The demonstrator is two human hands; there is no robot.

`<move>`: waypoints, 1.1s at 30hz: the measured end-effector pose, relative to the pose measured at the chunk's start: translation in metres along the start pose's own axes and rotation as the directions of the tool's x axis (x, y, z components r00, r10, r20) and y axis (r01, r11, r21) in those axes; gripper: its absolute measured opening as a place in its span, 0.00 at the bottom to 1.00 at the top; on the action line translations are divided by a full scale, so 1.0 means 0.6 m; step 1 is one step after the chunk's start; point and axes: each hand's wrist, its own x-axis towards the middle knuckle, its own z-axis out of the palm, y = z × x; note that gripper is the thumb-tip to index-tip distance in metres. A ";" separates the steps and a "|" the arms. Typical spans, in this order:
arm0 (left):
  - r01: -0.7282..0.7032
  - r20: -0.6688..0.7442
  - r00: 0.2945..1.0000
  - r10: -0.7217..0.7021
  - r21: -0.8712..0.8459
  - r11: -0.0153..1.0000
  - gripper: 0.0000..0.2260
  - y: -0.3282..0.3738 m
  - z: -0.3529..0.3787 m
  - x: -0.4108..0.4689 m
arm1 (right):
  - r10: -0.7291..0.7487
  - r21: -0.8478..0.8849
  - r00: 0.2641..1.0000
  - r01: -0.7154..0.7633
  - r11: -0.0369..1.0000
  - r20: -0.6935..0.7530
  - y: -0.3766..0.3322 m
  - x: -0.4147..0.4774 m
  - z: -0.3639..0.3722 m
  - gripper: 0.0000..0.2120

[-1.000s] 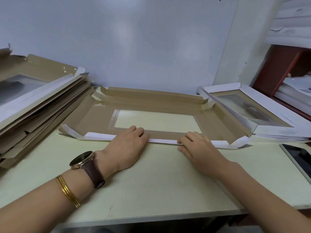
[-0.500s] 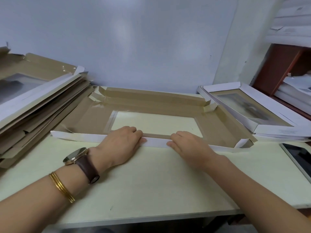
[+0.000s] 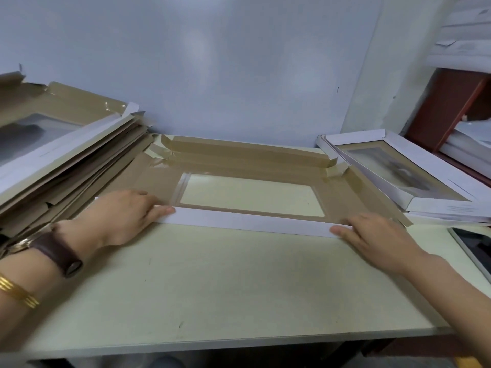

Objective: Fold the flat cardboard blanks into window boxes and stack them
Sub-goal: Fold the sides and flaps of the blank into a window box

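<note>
A brown cardboard blank (image 3: 342,193) with a clear window lies open in the middle of the table. Its far flap is folded up. Its near flap (image 3: 249,221), white side up, is folded over towards the window. My left hand (image 3: 125,212) presses flat on the flap's left end. At the flap's right end my right hand (image 3: 377,236) presses down, fingers straight. Folded white window boxes (image 3: 414,179) are stacked at the right. A pile of flat blanks (image 3: 66,160) sits at the left.
The pale green table (image 3: 225,282) has its front edge close to me. A tablet or phone (image 3: 475,248) lies at the right edge. A blue-white wall stands behind the blank. Shelves with white stock (image 3: 467,139) are at the far right.
Both hands have slid apart along the near flap, from its middle out to its two ends. The flap now lies folded flatter over the blank.
</note>
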 end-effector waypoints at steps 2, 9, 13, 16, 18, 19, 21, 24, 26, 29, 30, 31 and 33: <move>0.003 -0.006 1.000 -0.003 -0.004 1.000 0.34 -0.007 -0.003 -0.001 | -0.022 -0.047 0.999 0.021 0.999 -0.034 0.009 -0.001 -0.001 0.21; 0.000 0.021 1.000 0.000 -0.001 1.000 0.33 -0.040 -0.012 -0.007 | -0.071 0.055 0.995 0.075 0.996 -0.072 0.045 -0.004 0.005 0.21; 0.012 -0.011 1.000 -0.012 0.021 1.000 0.32 -0.049 -0.001 0.000 | -0.004 0.087 0.999 0.008 0.996 -0.045 0.049 0.004 0.010 0.24; 0.051 0.001 0.999 -0.051 0.023 0.998 0.30 -0.052 0.005 0.003 | 0.023 0.096 0.999 -0.020 0.995 -0.030 0.051 0.015 0.010 0.24; 0.062 0.021 0.998 -0.063 0.034 0.997 0.31 -0.054 0.009 0.006 | 0.029 0.082 1.000 -0.029 0.996 0.006 0.054 0.021 0.012 0.25; 0.066 0.027 0.997 -0.067 0.041 0.997 0.31 -0.053 0.010 0.006 | 0.032 0.082 0.999 -0.034 0.996 0.025 0.055 0.023 0.013 0.24; 0.087 0.039 0.995 -0.090 0.056 0.995 0.32 -0.049 0.012 0.009 | 0.034 0.097 0.998 -0.040 0.994 0.055 0.056 0.028 0.016 0.22; 0.133 0.053 0.989 -0.138 0.089 0.987 0.32 -0.044 0.014 0.012 | 0.024 0.052 0.998 -0.028 0.998 0.061 0.054 0.034 0.019 0.20; 0.149 0.041 0.988 -0.152 0.069 0.986 0.28 -0.040 0.016 0.012 | 0.039 0.010 0.997 -0.040 0.999 0.072 0.051 0.037 0.021 0.18; 0.142 -0.047 0.989 -0.138 0.097 0.985 0.23 -0.036 0.022 0.015 | 0.088 0.008 0.993 -0.089 0.996 0.083 0.044 0.040 0.027 0.15; 0.139 -0.094 0.987 -0.128 0.126 0.982 0.22 -0.033 0.024 0.017 | 0.089 -0.003 0.993 -0.089 0.996 0.072 0.040 0.041 0.028 0.15; 0.127 -0.130 0.986 -0.108 0.145 0.981 0.20 -0.029 0.027 0.018 | 0.081 -0.017 0.995 -0.080 0.997 0.055 0.036 0.043 0.029 0.16; 0.027 -0.143 0.990 -0.010 0.120 0.992 0.21 -0.015 0.029 0.021 | 0.043 -0.022 0.999 -0.042 0.999 0.015 0.022 0.046 0.029 0.17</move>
